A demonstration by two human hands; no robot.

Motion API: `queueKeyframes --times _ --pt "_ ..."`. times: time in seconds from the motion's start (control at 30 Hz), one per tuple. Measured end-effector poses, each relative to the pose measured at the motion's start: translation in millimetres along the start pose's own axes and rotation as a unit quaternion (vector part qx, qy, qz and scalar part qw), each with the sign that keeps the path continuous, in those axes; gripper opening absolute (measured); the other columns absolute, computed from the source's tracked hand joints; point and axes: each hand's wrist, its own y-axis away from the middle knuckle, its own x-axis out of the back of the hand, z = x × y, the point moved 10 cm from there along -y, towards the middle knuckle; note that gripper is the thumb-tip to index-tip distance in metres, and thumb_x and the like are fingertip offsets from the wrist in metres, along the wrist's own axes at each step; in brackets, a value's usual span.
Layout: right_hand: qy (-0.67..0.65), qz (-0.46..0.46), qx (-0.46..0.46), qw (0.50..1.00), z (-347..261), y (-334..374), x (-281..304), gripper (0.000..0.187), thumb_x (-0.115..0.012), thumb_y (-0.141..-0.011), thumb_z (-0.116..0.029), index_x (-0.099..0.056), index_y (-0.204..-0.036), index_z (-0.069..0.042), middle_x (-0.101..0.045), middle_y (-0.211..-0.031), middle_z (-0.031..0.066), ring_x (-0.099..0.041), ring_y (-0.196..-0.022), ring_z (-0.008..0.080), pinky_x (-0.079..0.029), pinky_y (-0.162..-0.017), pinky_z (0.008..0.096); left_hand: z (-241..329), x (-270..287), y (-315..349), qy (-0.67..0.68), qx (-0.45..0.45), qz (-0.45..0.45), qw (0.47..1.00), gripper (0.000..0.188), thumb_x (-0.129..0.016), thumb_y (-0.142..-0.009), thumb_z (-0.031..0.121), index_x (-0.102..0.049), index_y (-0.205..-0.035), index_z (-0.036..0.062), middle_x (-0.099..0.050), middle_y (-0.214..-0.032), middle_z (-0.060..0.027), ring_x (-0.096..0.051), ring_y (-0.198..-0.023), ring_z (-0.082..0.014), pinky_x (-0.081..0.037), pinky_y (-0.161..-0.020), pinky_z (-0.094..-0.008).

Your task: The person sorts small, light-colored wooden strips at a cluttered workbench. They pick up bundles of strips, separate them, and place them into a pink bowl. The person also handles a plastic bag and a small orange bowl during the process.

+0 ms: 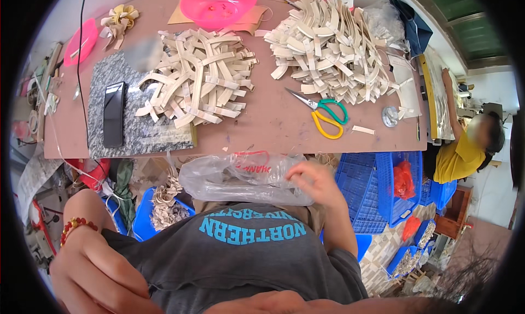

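Observation:
A clear plastic bag (240, 178) with red print lies across my lap, just below the table edge. My right hand (313, 184) rests on the bag's right end, with its fingers curled onto the plastic. My left hand (95, 276) is raised close to the camera at the lower left, with a red bead bracelet (76, 224) on its wrist. Its fingers run out of the picture, and I see nothing in it. I wear a grey shirt (246, 259) with teal print.
On the brown table (273, 122) lie two heaps of beige strips (199, 79) (328, 49), scissors with green and yellow handles (322, 113), a pink bowl (219, 5) and a black phone (113, 114) on a grey stone slab. Blue baskets (383, 188) stand at right. A person in yellow (459, 158) sits far right.

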Motion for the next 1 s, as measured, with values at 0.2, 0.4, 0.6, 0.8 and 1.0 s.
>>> queueKeyframes --times 0.2,0.4,0.6,0.8,1.0 --pt "0.313 -0.055 -0.099 0.943 26.9 5.8 -35.6 0.054 -0.066 -0.078 -0.01 -0.048 -0.128 -0.005 -0.053 -0.13 0.014 -0.06 -0.104 0.0338 -0.051 -0.083 0.0423 -86.7 10.4 46.9 0.005 0.226 0.24 0.944 0.013 -0.068 -0.077 0.004 -0.061 -0.087 -0.0008 -0.065 -0.077 -0.0085 -0.065 -0.067 -0.02 -0.05 -0.061 -0.0286" --pt "0.335 -0.019 -0.075 0.939 16.7 3.8 -23.7 0.062 -0.072 -0.069 -0.011 -0.047 -0.125 -0.005 -0.053 -0.128 0.0131 -0.061 -0.1 0.0325 -0.052 -0.077 0.0425 -230.5 -96.2 116.8 -0.005 0.474 0.051 0.879 0.013 -0.059 -0.086 0.002 -0.06 -0.099 0.003 -0.065 -0.088 -0.0127 -0.065 -0.082 -0.0242 -0.052 -0.075 -0.0334" --pt "0.381 -0.011 -0.069 0.922 46.6 16.1 -33.4 0.048 -0.075 -0.065 -0.012 -0.055 -0.108 -0.007 -0.059 -0.101 0.0103 -0.063 -0.09 0.0293 -0.051 -0.073 0.0419 -300.1 -130.7 161.0 -0.248 0.471 -0.005 0.846 0.031 -0.055 -0.081 0.002 -0.057 -0.111 0.0053 -0.065 -0.095 -0.0191 -0.064 -0.088 -0.0366 -0.051 -0.075 -0.0443" --pt "0.398 0.066 -0.096 0.91 68.7 17.9 -38.8 0.029 -0.069 -0.075 -0.016 -0.056 -0.099 -0.006 -0.063 -0.084 0.0137 -0.065 -0.083 0.03 -0.051 -0.072 0.0415 -313.7 -122.5 159.8 -0.228 0.499 0.013 0.836 0.06 -0.067 -0.074 0.005 -0.045 -0.13 0.0059 -0.06 -0.112 -0.0207 -0.06 -0.101 -0.0376 -0.05 -0.085 -0.043" --pt "0.052 0.033 -0.12 0.991 71.2 31.9 -8.4 0.046 -0.077 -0.071 -0.022 -0.061 -0.109 -0.002 -0.068 -0.097 0.0135 -0.064 -0.089 0.0272 -0.049 -0.079 0.0358 -320.3 -130.1 169.4 -0.176 0.501 0.001 0.847 0.079 -0.076 -0.069 0.01 -0.038 -0.138 0.0061 -0.053 -0.128 -0.0209 -0.053 -0.118 -0.0357 -0.045 -0.098 -0.0409"
